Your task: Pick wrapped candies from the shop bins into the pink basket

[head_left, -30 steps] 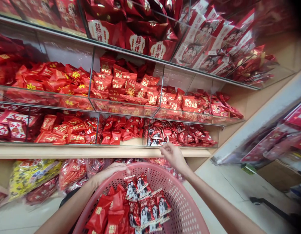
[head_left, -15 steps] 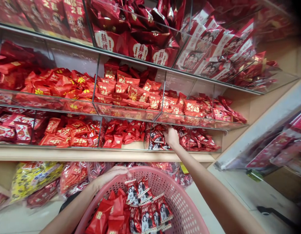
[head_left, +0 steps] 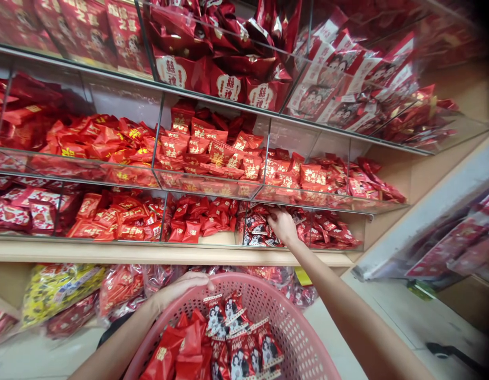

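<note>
My left hand (head_left: pixel 184 289) grips the rim of a pink perforated plastic basket (head_left: pixel 303 332), its fingers over the far left edge. Inside the basket lie plain red candy packets (head_left: pixel 161 353) on the left and red packets with black-and-white figures (head_left: pixel 238 348) on the right. My right hand (head_left: pixel 283 226) reaches into a bottom-shelf compartment, among similar figure-printed packets (head_left: pixel 257 226). Its fingers are curled down, and their tips are hidden; what they hold cannot be made out.
Clear dividers and a front panel (head_left: pixel 204 182) separate red packets on the shelves. A wooden ledge (head_left: pixel 109 252) runs beneath the bottom compartments. Bagged goods, including a yellow bag (head_left: pixel 62 290), lie under it. At the right, a side panel (head_left: pixel 422 206) closes off the shelving.
My right hand stays in the same compartment, its wrist slightly lower and farther right. The view has shifted a little. My left hand keeps its hold on the basket.
</note>
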`<state>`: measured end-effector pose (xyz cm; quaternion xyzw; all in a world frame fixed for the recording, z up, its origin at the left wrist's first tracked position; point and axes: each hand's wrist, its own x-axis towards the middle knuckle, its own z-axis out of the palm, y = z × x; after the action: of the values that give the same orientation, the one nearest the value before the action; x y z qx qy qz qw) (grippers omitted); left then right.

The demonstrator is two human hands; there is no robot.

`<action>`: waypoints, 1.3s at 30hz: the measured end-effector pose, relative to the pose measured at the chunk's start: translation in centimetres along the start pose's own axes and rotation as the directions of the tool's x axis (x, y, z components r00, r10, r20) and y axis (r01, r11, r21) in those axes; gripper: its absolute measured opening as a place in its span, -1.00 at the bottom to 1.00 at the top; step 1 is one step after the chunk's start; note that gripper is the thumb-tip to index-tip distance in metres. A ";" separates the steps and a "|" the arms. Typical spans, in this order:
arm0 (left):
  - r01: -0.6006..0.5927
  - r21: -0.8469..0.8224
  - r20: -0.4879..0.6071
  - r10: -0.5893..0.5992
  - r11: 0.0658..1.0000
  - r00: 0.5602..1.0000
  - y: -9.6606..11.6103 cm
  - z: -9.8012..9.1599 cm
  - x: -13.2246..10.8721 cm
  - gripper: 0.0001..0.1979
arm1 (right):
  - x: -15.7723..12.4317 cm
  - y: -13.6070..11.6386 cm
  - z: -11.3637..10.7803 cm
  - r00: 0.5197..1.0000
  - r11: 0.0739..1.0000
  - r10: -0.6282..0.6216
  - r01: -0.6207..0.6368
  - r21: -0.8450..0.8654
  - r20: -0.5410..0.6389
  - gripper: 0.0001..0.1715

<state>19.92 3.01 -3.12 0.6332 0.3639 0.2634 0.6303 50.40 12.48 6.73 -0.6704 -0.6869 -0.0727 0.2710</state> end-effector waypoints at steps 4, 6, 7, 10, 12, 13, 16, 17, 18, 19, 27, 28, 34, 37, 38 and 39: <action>0.017 0.005 0.001 -0.017 1.000 1.000 0.1 0.0 0.0 -0.72 | -0.3 -0.2 0.3 0.999 0.999 -0.008 0.007 -0.031 -0.031 -0.68; 0.018 0.007 0.006 -0.018 1.000 1.000 0.2 0.1 -0.1 -0.72 | -0.4 -0.5 0.3 0.999 0.999 -0.013 0.011 -0.042 -0.052 -0.67; 0.011 0.006 -0.003 -0.011 1.000 1.000 0.3 0.1 -0.1 -0.72 | -0.4 -0.6 0.2 0.998 0.999 -0.018 0.016 -0.045 -0.063 -0.67; 0.000 0.000 -0.024 0.000 1.000 1.000 0.5 0.2 -0.3 -0.74 | -0.4 -0.5 -0.2 0.994 0.998 -0.045 0.041 -0.043 -0.099 -0.66; -0.005 -0.008 -0.021 0.005 1.000 1.000 0.4 0.1 -0.3 -0.74 | -0.6 -0.2 -0.6 0.990 0.997 -0.065 0.061 -0.037 -0.123 -0.66; -0.005 -0.015 -0.020 0.004 1.000 1.000 0.4 0.1 -0.3 -0.75 | -0.8 0.0 -0.9 0.988 0.997 -0.073 0.069 -0.036 -0.133 -0.66; 0.002 -0.039 -0.020 -0.003 0.999 1.000 0.2 0.1 -0.3 -0.76 | -1.7 0.7 -1.6 0.978 0.994 -0.104 0.107 0.009 -0.181 -0.66; 0.005 -0.044 -0.016 -0.006 0.999 1.000 0.2 0.2 -0.3 -0.76 | -2.1 0.8 -2.0 0.971 0.991 -0.112 0.125 0.049 -0.210 -0.67; 0.008 -0.048 -0.009 -0.008 0.999 1.000 0.2 0.2 -0.3 -0.76 | -2.6 0.9 -2.3 0.964 0.985 -0.114 0.142 0.100 -0.241 -0.67; 0.008 -0.049 -0.003 -0.008 0.999 1.000 0.3 0.2 -0.3 -0.76 | -3.2 1.0 -2.7 0.957 0.975 -0.110 0.156 0.158 -0.270 -0.67; -0.011 -0.044 0.021 0.012 0.999 1.000 -0.2 0.0 0.0 -0.77 | -10.6 -1.5 -6.1 0.990 0.712 0.137 -0.122 0.691 0.033 -0.61; -0.013 -0.045 0.032 0.014 0.999 0.999 -0.4 -0.1 0.1 -0.77 | -11.8 -2.2 -6.0 0.976 0.638 0.161 -0.217 0.739 0.148 -0.59; -0.034 -0.135 0.101 0.048 0.990 0.994 -1.0 0.1 0.2 -0.66 | -17.3 -6.2 -2.1 0.829 0.345 0.088 -0.545 0.764 0.552 -0.55; -0.018 -0.234 0.149 0.054 0.972 0.987 -1.5 0.1 0.3 -0.65 | -18.5 -7.3 0.3 0.791 0.312 0.075 -0.597 0.740 0.607 -0.55; -0.027 -0.227 0.145 0.062 0.973 0.987 -1.7 0.1 0.3 -0.68 | -18.7 -7.6 0.9 0.797 0.315 0.077 -0.590 0.743 0.600 -0.55; -0.038 -0.202 0.129 0.065 0.979 0.990 -2.0 0.0 0.5 -0.72 | -18.9 -7.8 1.4 0.804 0.324 0.080 -0.580 0.748 0.589 -0.55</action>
<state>19.91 3.28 -5.12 0.5925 0.2758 0.2715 0.7065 41.63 -4.20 -1.26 -0.5381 -0.4962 0.5272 0.4315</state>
